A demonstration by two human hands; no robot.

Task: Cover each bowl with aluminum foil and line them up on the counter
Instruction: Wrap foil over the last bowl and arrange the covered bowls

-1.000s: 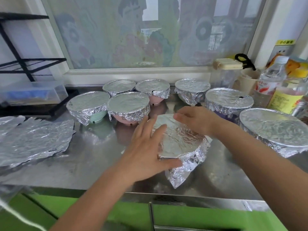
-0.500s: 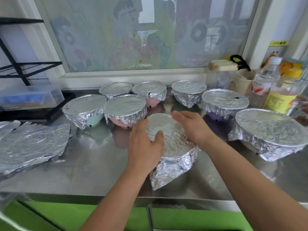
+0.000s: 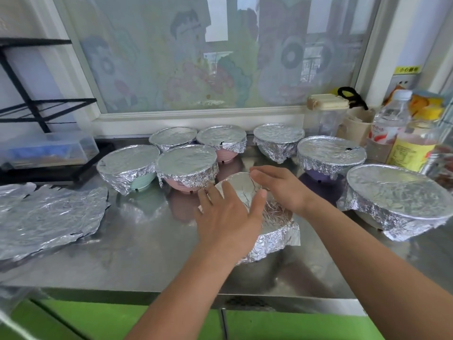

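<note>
A foil-covered bowl (image 3: pixel 274 229) stands on the steel counter (image 3: pixel 147 253), in front of the others. My left hand (image 3: pixel 228 217) lies flat over its near left side, fingers spread and pressing the foil down at the rim. My right hand (image 3: pixel 279 187) rests on the far right rim, its fingers stretched along the foil edge. Behind stand several bowls under foil: a green one (image 3: pixel 128 168), a pink one (image 3: pixel 187 168), two at the back (image 3: pixel 172 137) (image 3: pixel 221 138), another (image 3: pixel 278 138) and a purple one (image 3: pixel 331 155). A loose foil sheet (image 3: pixel 49 217) lies at the left.
A large foil-covered bowl (image 3: pixel 397 192) sits at the right. Bottles (image 3: pixel 389 128) and jars crowd the back right corner. A clear plastic box (image 3: pixel 49 148) and a black rack (image 3: pixel 31 106) stand at the left. The counter's front edge (image 3: pixel 196 298) runs above green cabinet doors.
My left hand has slid further over the bowl's top. The loose foil flap at the bowl's front now lies closer against its side. My right hand stays on the far rim.
</note>
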